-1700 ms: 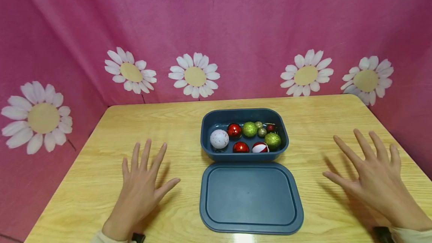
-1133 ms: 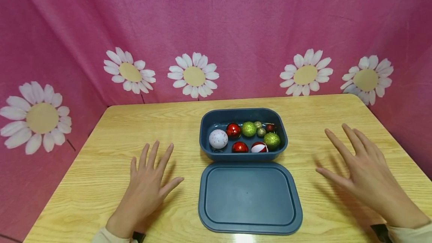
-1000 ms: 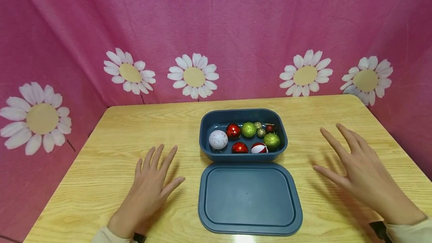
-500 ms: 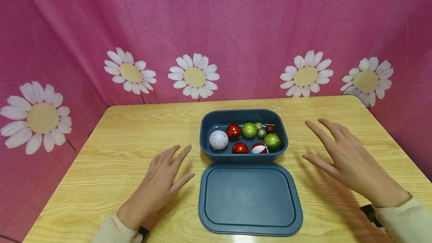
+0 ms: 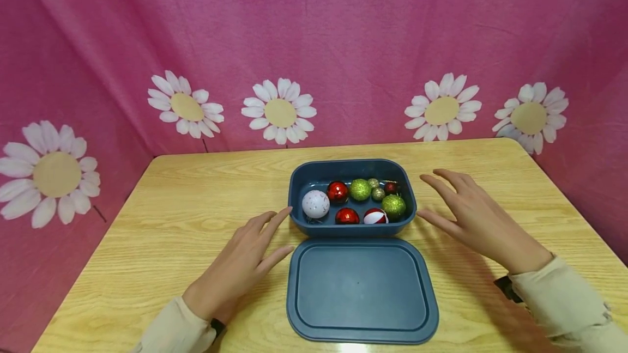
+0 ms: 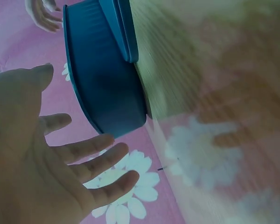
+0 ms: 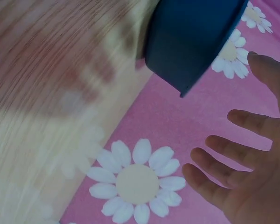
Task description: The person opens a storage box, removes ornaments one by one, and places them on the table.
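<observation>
A dark blue plastic box (image 5: 353, 230) stands on the table with several Christmas baubles inside. Among them are a speckled white bauble (image 5: 316, 204), a shiny red bauble (image 5: 337, 192), a glittery green bauble (image 5: 393, 207) and a red-and-white bauble (image 5: 375, 216). The matching lid (image 5: 362, 290) lies flat in front of the box. My left hand (image 5: 240, 260) has its fingers extended, fingertips right at the box's left side. On the other side my right hand (image 5: 476, 219) reaches in with fingers spread, thumb and fingertips close to the right rim. Both hands hold nothing.
The wooden table (image 5: 196, 189) has a pale grain and rounded far corners. Behind it and to the left hangs a pink curtain (image 5: 343, 42) printed with large white daisies. A dark wrist strap (image 5: 508, 289) shows at the right cuff.
Both hands have moved inward from the table's sides to either side of the box, and their fingers are less spread. The box, baubles and lid have stayed where they were.
</observation>
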`<action>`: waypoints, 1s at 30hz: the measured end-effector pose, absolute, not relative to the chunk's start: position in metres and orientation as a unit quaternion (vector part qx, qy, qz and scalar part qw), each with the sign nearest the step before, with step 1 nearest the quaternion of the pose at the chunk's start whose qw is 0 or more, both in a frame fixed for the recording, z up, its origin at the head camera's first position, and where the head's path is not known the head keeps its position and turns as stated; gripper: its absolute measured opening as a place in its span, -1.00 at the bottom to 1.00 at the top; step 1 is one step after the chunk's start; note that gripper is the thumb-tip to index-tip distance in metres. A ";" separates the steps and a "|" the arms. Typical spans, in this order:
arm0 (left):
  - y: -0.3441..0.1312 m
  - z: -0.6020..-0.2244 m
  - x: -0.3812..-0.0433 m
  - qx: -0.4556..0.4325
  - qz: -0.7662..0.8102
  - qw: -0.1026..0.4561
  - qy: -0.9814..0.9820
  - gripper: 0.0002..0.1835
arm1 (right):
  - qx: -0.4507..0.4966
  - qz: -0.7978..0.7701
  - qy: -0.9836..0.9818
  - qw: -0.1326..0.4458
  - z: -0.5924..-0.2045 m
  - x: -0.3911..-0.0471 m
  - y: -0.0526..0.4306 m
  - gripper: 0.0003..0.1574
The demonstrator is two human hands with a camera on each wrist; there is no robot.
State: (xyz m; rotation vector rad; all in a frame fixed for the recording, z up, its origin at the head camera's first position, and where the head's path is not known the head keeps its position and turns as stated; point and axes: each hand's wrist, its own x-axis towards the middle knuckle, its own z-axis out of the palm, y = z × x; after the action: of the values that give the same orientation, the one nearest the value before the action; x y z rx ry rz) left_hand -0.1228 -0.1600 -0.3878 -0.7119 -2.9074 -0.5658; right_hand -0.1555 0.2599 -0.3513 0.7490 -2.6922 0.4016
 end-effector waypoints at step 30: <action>-0.141 -0.403 -0.157 -0.232 -0.428 -0.096 -0.868 -0.44 | 0.287 0.100 -0.946 0.110 -0.373 -0.200 0.208 -0.60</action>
State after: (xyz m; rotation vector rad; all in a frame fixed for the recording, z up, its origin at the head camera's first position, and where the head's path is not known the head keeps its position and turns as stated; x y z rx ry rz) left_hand -0.1568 -0.1414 -0.4025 -0.7786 -2.9072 -1.4348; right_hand -0.1997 0.2076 -0.3728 0.8440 -2.7813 0.2931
